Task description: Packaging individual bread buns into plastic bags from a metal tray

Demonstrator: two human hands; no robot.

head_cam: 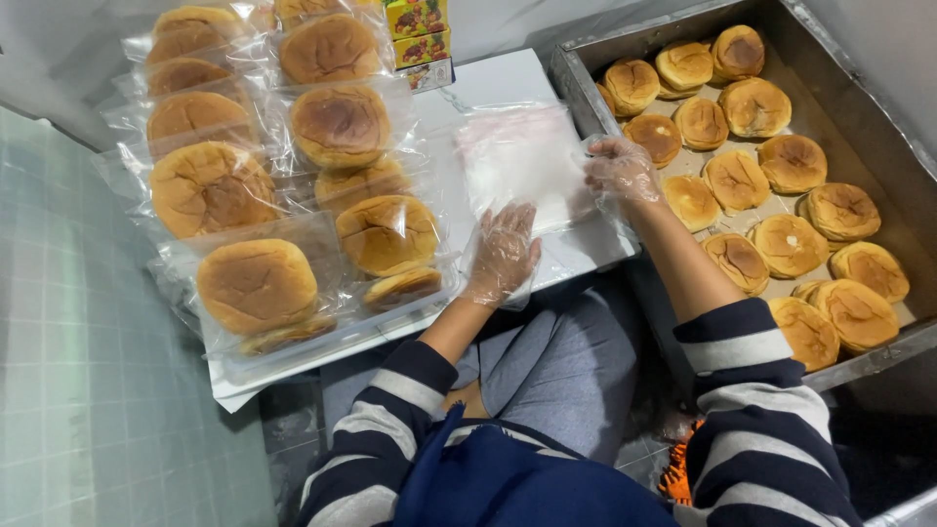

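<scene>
Pinching the far edge of a stack of clear plastic bags point(522, 161), the gloved right hand point(623, 171) keeps a narrow grip, while the left hand point(503, 252) lies flat and open on the stack's near end. The bags rest on the white counter point(508, 78), between bagged buns point(259, 283) and a metal tray point(859, 117) of bare buns point(789, 244).

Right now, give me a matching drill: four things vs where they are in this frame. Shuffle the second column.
Things:
1. bare buns
2. bagged buns
3. empty plastic bags
4. colourful cartons

Places:
A. stacked on the white board at left
B. in the metal tray at right
C. top middle, behind the board
D. flat under both gloved hands

Pairs: 1-B, 2-A, 3-D, 4-C
</scene>
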